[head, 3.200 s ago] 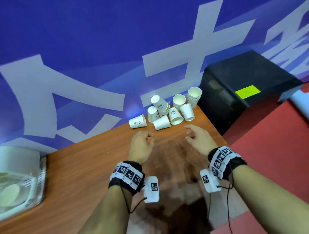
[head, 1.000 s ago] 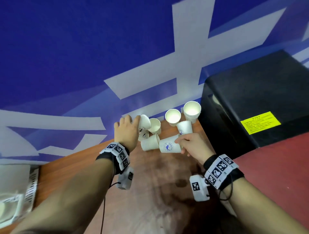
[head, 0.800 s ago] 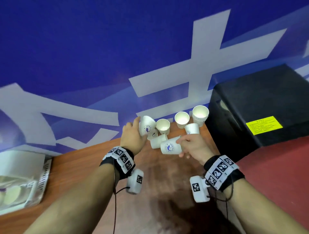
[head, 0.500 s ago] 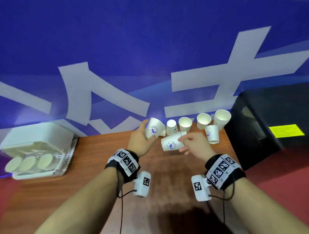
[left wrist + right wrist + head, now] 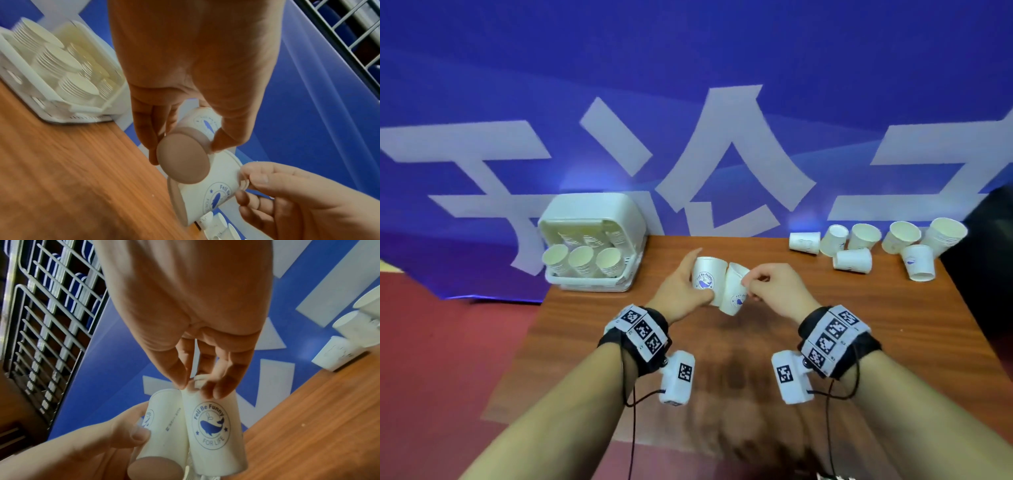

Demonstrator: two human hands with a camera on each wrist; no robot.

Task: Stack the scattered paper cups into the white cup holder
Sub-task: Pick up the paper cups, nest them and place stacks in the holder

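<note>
Two white paper cups with a blue whale logo are held side by side above the middle of the wooden table (image 5: 859, 325). My left hand (image 5: 697, 278) grips the left cup (image 5: 708, 278) round its wall; in the left wrist view this cup (image 5: 183, 160) shows its base. My right hand (image 5: 749, 281) pinches the rim of the right cup (image 5: 734, 294), which tilts against the first. The right wrist view shows my right hand (image 5: 195, 387) on that cup (image 5: 211, 426). The white cup holder (image 5: 619, 212) stands at the table's far left, holding three cup stacks. Several scattered cups (image 5: 852, 260) lie far right.
A blue banner wall with white characters runs right behind the table. A black box (image 5: 996, 246) stands past the table's right end. Red floor (image 5: 448, 342) lies off the left edge. The holder (image 5: 12, 68) sits close to my left hand.
Both hands have carried their cups left, away from the pile, toward the table's middle. The cups now touch side by side. The view has swung left and the holder is nearer.
</note>
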